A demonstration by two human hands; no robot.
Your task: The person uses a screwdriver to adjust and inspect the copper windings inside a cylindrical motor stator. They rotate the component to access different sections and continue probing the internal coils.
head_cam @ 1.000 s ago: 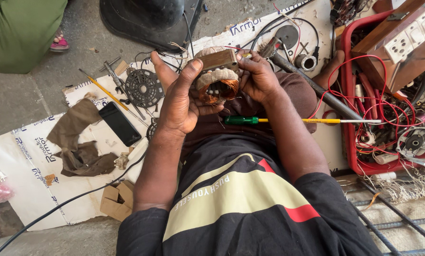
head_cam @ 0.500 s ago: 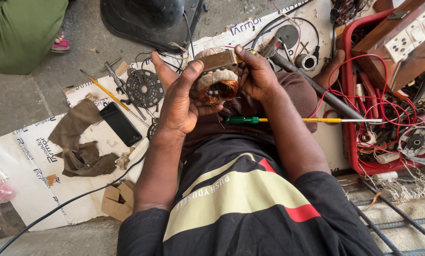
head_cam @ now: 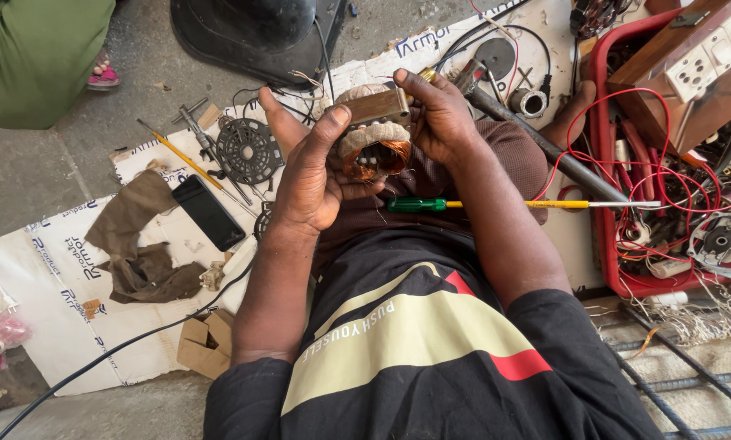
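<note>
I see both hands raised over the lap, closed around one motor stator (head_cam: 373, 138), a block of stacked metal plates with copper windings bulging from its lower face. My left hand (head_cam: 312, 175) cups it from the left, thumb laid up along its near side and fingers wrapped behind; the hold is firm and full. My right hand (head_cam: 440, 118) clasps the stator's right end, fingers curled over the top edge, thumb hidden behind the block. The stator sits between the two palms, tilted so the copper coil faces me. Just below it, across the thighs, lies a screwdriver (head_cam: 512, 204) with a green handle and yellow shank, its tip reaching toward the red crate (head_cam: 600, 163) on the right, which holds tangled red wires and small motor parts. A long dark metal bar (head_cam: 545, 151) runs diagonally from behind the right hand to the crate. On the left, on the white printed sheet (head_cam: 72, 269), I note a round perforated metal grille (head_cam: 249, 151), a black phone (head_cam: 208, 212) lying flat, a crumpled brown rag (head_cam: 137, 253), and a pencil (head_cam: 178, 156) beside the grille.
</note>
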